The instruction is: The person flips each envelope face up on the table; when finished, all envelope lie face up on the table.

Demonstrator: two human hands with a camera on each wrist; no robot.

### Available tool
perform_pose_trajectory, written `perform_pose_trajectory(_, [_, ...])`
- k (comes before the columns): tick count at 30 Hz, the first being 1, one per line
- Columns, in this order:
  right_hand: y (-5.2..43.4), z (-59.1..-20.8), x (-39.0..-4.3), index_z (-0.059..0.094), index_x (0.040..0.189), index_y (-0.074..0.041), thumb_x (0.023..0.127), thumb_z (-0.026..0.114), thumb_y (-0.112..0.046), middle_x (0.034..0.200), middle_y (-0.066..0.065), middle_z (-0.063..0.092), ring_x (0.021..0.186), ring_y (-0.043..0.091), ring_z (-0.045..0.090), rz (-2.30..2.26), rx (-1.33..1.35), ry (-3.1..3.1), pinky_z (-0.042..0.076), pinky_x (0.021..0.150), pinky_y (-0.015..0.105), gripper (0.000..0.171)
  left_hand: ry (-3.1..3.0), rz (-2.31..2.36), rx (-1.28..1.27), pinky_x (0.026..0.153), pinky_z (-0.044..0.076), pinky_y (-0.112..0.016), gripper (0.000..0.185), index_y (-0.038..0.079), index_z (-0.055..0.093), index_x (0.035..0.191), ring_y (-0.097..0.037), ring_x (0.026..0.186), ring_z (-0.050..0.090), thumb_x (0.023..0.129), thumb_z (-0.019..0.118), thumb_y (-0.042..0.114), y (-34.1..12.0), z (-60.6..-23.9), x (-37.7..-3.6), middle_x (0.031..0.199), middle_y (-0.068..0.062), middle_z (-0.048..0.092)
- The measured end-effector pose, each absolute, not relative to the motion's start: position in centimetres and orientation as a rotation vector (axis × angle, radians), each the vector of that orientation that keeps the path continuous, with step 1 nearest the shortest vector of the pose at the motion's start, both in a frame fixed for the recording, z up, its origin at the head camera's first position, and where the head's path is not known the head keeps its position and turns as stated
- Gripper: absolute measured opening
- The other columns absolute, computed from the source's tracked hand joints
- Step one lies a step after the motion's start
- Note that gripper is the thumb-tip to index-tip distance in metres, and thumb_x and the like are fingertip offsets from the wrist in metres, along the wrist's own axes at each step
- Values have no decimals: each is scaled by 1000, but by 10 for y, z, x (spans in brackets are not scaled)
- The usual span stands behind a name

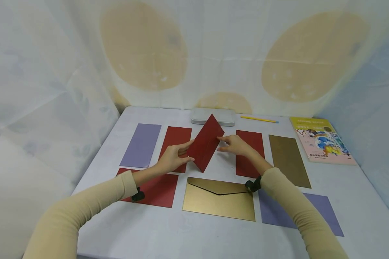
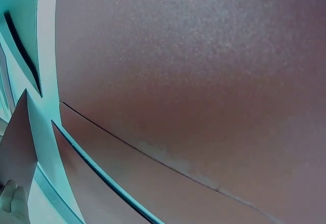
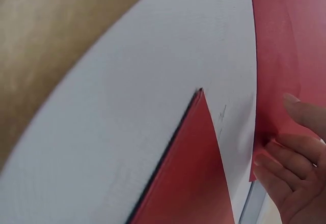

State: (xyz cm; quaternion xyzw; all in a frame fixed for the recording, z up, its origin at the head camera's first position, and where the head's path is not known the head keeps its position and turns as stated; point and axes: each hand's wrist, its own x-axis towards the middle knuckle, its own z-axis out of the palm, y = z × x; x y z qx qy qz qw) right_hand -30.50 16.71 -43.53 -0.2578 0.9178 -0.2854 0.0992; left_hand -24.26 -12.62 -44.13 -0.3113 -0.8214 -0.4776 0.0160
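Observation:
A dark red card is held tilted above the table, between both hands. My left hand pinches its lower left edge between thumb and fingers. On the upper right edge, my right hand pinches it too. In the right wrist view that hand's fingers curl against the red card. The left wrist view is almost filled by a close reddish surface, with fingertips at the bottom left corner.
Flat on the table lie a purple card, two red cards, a gold card, a red envelope, a gold envelope and a purple envelope. A grey tin, a yellow pencil and a book sit behind.

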Motion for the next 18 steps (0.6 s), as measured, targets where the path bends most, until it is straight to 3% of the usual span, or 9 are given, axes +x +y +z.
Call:
perform_pose_trajectory(2, [167,-435,-305,51,137,3,88,71,-20,115,23,64,80,23,44,-838,-764,2720,34,59,29,57,-2555,-1497,-964,89,49,-32,69,2,49,140,-26,115,58,79,80,9,-126,-441,-243,140,-11,49])
perform_pose_trajectory(5, [166,-435,-306,50,138,2,88,70,-21,95,21,64,76,22,42,-831,-749,2715,33,58,29,58,-2567,-1502,-954,89,49,-31,67,3,50,140,-25,115,59,79,79,9,-126,-440,-244,140,-11,49])
perform_pose_trajectory(8, [164,-434,-308,50,138,2,88,70,-22,92,18,64,77,22,42,-826,-733,2723,34,59,30,59,-2585,-1500,-926,88,49,-30,66,4,50,140,-25,113,60,80,79,9,-125,-440,-245,139,-12,50])
perform_pose_trajectory(12, [162,-435,-312,50,138,2,88,71,-24,112,20,64,80,24,45,-808,-728,2740,35,60,31,60,-2614,-1519,-872,86,51,-30,66,5,51,140,-25,111,62,80,79,11,-122,-440,-245,137,-13,52])
perform_pose_trajectory(18, [161,-435,-310,49,138,3,88,72,-25,137,22,51,96,30,50,-798,-704,2734,40,67,32,61,-2669,-1553,-850,85,52,-33,64,4,51,139,-23,112,61,81,78,13,-119,-443,-241,136,-13,53])
